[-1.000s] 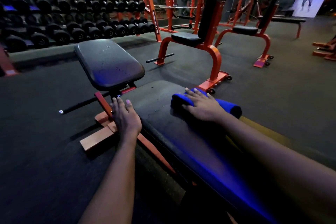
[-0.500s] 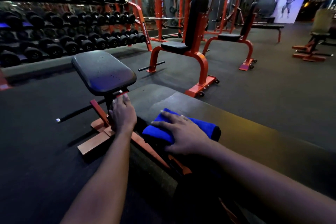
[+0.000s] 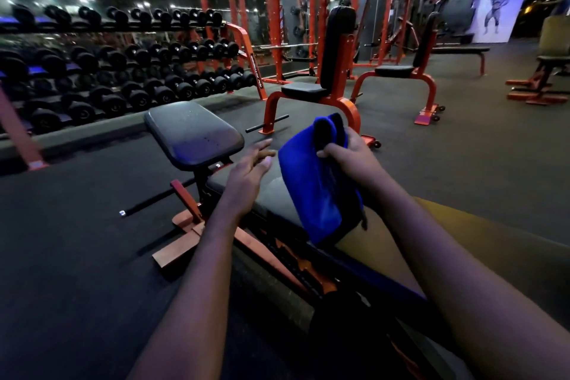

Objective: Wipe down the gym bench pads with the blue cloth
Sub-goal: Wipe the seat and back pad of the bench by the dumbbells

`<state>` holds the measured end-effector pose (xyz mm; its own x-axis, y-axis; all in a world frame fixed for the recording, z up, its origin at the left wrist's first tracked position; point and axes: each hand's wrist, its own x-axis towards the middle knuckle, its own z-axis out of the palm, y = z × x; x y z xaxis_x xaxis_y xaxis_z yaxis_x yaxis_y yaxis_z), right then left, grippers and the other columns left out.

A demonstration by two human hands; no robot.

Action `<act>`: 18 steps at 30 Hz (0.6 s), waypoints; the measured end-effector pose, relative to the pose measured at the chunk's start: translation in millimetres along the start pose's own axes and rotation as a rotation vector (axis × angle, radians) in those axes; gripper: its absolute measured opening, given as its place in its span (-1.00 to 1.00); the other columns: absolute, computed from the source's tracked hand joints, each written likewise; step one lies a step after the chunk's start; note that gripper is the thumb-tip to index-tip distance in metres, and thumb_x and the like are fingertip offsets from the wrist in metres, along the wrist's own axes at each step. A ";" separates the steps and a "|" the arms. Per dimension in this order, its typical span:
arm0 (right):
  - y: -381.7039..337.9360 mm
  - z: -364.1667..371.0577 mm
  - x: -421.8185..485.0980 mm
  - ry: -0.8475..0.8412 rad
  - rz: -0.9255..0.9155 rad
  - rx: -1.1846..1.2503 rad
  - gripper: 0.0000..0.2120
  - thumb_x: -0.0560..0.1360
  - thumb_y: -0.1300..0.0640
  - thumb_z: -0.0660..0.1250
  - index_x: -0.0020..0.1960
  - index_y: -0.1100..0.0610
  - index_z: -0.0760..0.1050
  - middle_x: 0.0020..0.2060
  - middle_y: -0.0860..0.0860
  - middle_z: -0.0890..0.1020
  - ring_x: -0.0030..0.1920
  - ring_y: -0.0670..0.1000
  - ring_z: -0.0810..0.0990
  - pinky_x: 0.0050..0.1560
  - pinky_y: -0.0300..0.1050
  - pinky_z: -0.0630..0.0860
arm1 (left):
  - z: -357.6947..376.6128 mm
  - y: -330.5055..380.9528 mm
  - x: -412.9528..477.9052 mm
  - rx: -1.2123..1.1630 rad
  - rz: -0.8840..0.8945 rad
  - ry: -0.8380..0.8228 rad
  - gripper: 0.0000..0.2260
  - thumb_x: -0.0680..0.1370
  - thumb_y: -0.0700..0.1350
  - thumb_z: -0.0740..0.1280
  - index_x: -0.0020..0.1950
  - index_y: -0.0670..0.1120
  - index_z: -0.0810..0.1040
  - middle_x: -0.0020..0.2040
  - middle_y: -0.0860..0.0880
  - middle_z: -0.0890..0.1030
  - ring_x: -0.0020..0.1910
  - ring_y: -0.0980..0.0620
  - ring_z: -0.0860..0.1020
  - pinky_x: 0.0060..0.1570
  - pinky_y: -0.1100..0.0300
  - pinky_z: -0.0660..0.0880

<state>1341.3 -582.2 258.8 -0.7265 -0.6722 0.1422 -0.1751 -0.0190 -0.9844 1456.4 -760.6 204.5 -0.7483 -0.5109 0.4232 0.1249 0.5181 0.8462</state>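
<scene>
Soft napped blue cloth [image 3: 314, 182]; smooth, faintly glossy padded bench pad [image 3: 192, 133].

long pad [image 3: 279, 203]: middle hidden behind blue cloth [image 3: 311, 182] | right hand [image 3: 348, 160]: its finger ends hidden in cloth folds | left hand [image 3: 246, 176]: fingers blurred | dumbbell rack [image 3: 123, 71]: cut off at left edge | wall poster [image 3: 496, 9]: blurred

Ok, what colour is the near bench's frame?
Orange-red; the frame shows best in the head view.
</scene>
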 end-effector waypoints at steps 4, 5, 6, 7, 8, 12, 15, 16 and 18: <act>1.2 -14.9 15.8 -0.084 0.159 -0.120 -0.57 0.55 0.06 0.33 0.34 0.12 0.27 0.15 0.09 0.47 0.06 0.02 0.52 0.01 -0.10 0.47 | 9.1 26.5 4.9 0.033 0.003 -0.079 -0.88 0.65 -0.08 0.23 0.15 -0.07 0.47 -0.02 -0.09 0.59 -0.06 -0.12 0.61 -0.16 0.03 0.62; 7.5 -18.8 20.3 -0.102 0.227 -0.159 -0.50 0.53 -0.05 0.35 0.34 0.10 0.25 0.21 0.12 0.45 0.11 0.07 0.53 0.09 -0.03 0.49 | 10.0 28.3 6.5 0.076 0.002 -0.068 -0.90 0.64 -0.10 0.26 0.10 -0.10 0.46 -0.06 -0.13 0.59 -0.12 -0.14 0.62 -0.22 0.03 0.63; 14.1 -22.2 24.1 -0.120 0.298 -0.180 -0.38 0.47 -0.20 0.39 0.35 0.08 0.23 0.25 0.13 0.44 0.15 0.11 0.53 0.17 0.04 0.50 | 10.8 29.3 7.0 0.128 -0.010 -0.057 -0.90 0.62 -0.10 0.28 0.07 -0.11 0.45 -0.10 -0.15 0.59 -0.20 -0.11 0.62 -0.31 0.09 0.61; 18.6 -25.2 27.0 -0.135 0.359 -0.204 -0.22 0.36 -0.34 0.43 0.37 0.05 0.23 0.27 0.12 0.43 0.18 0.13 0.52 0.20 0.10 0.50 | 12.0 27.9 8.0 0.176 -0.041 -0.045 -0.89 0.61 -0.11 0.30 0.05 -0.13 0.44 -0.15 -0.15 0.59 -0.30 -0.07 0.60 -0.40 0.15 0.57; 22.9 -27.7 32.0 -0.145 0.400 -0.244 -0.06 0.24 -0.43 0.47 0.41 0.03 0.22 0.30 0.11 0.42 0.20 0.14 0.52 0.20 0.12 0.52 | 13.0 26.6 8.3 0.209 -0.093 -0.040 -0.87 0.60 -0.11 0.32 0.04 -0.16 0.43 -0.22 -0.15 0.58 -0.38 -0.04 0.57 -0.47 0.17 0.53; 31.7 -25.6 48.3 -0.059 0.384 -0.652 -0.12 0.37 -0.25 0.49 0.48 0.16 0.20 0.28 0.14 0.45 0.17 0.12 0.53 0.11 0.06 0.57 | 17.5 4.6 15.5 0.328 -0.326 -0.055 -0.78 0.55 -0.06 0.41 -0.05 -0.17 0.44 -0.33 -0.15 0.56 -0.49 -0.05 0.50 -0.51 0.17 0.45; 33.4 -4.9 51.9 -0.060 0.155 -1.048 -0.35 0.45 -0.18 0.44 0.39 0.13 0.34 0.24 0.11 0.53 0.19 0.10 0.53 0.20 0.08 0.54 | 12.9 -16.2 16.5 0.501 -0.361 0.026 -0.77 0.53 0.05 0.42 -0.11 -0.08 0.49 -0.17 -0.09 0.62 -0.25 -0.01 0.56 -0.27 0.15 0.44; 35.7 4.3 48.8 -0.130 0.039 -1.107 -0.35 0.46 -0.22 0.41 0.40 0.08 0.35 0.31 0.09 0.50 0.27 0.10 0.49 0.26 0.11 0.49 | 10.1 -22.1 15.2 0.535 -0.367 0.068 -0.79 0.54 0.07 0.39 -0.11 -0.05 0.50 -0.14 -0.08 0.62 -0.18 -0.01 0.57 -0.21 0.13 0.44; 44.0 23.7 36.9 -0.359 -0.104 -1.158 -0.30 0.47 -0.38 0.27 0.50 -0.08 0.26 0.50 0.03 0.31 0.48 0.11 0.28 0.44 0.22 0.27 | 3.8 -36.6 14.2 0.563 -0.367 0.181 -0.82 0.59 0.05 0.32 -0.04 -0.06 0.54 -0.05 -0.14 0.64 -0.04 -0.13 0.60 -0.08 0.09 0.47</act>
<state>1322.6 -625.4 218.3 -0.4803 -0.8771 -0.0025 -0.8446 0.4633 -0.2683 1438.8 -784.1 178.2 -0.5511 -0.8019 0.2309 -0.5087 0.5422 0.6688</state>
